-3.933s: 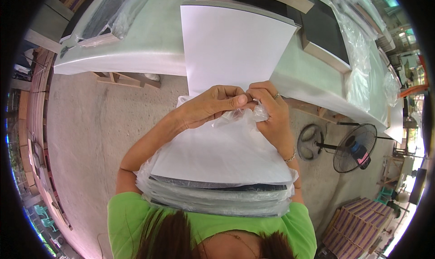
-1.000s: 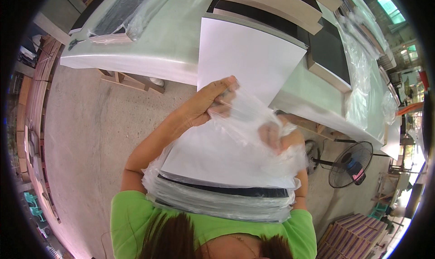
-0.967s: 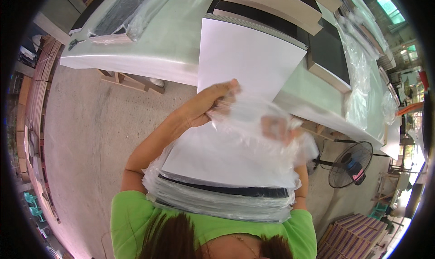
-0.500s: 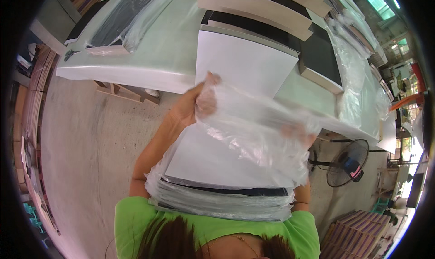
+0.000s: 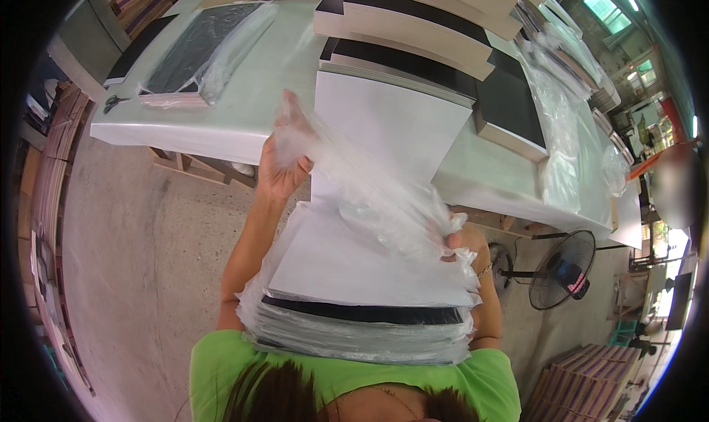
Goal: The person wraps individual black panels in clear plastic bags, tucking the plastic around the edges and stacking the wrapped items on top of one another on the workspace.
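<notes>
My right fingers (image 5: 453, 240) pinched the film (image 5: 369, 184); whether my left fingers (image 5: 297, 169) did I couldn't tell, and overstretching could tear it.

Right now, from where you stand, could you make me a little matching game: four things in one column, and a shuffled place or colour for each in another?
1. Clear plastic
2. Scissors
3. Fan
4. Shirt

A. Off the table, to the person's right
B. Bright green
C. Spread between the left hand and right hand
D. On the tabletop's left end

Pairs: 1-C, 2-D, 3-A, 4-B.
</notes>
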{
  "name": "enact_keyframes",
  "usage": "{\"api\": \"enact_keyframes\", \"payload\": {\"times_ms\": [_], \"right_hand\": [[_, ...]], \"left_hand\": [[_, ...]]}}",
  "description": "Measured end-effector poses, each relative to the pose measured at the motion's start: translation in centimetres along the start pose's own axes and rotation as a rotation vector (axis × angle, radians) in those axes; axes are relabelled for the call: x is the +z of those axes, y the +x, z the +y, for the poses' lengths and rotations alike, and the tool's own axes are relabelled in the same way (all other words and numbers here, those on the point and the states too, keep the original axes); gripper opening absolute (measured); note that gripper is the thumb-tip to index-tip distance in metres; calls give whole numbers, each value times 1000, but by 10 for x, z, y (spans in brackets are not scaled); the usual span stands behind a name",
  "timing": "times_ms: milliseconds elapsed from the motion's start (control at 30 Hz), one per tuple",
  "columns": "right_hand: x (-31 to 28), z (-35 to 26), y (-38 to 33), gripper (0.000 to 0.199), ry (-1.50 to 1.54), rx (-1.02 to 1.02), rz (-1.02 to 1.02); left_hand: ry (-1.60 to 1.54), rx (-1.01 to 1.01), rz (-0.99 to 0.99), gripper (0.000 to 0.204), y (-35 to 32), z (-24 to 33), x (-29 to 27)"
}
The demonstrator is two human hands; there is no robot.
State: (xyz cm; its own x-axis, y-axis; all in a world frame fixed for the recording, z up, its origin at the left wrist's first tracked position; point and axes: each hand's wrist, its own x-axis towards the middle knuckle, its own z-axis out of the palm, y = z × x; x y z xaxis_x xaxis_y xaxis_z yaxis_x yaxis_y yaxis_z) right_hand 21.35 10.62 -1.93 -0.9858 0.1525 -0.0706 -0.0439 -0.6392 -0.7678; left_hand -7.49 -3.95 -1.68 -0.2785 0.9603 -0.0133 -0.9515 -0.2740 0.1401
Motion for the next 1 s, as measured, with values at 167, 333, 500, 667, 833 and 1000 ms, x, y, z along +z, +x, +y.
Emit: {"api": "enact_keyframes", "payload": {"times_ms": [167,333,500,667,833,1000], "right_hand": [[-3,-20,4,45,546,-270,-124],[-7,-22,11,47,857,-287,-206],[-13,-4,-7,55,-69,-172,242],[-22,-6,-18,71,-204,219,141],[-20,-59,-4,42,-513,44,596],[-31,-90,39,18,-1015,-451,922]], "left_hand": [[564,-484,-288,49,-12,0,-47],[1021,-625,-723,55,-13,-5,-110],[245,16,-262,48,-26,38,-79],[658,67,-79,33,-3,72,-29],[1381,356,10,24,18,68,2],[1929,876,294,46,40,14,47]]}}
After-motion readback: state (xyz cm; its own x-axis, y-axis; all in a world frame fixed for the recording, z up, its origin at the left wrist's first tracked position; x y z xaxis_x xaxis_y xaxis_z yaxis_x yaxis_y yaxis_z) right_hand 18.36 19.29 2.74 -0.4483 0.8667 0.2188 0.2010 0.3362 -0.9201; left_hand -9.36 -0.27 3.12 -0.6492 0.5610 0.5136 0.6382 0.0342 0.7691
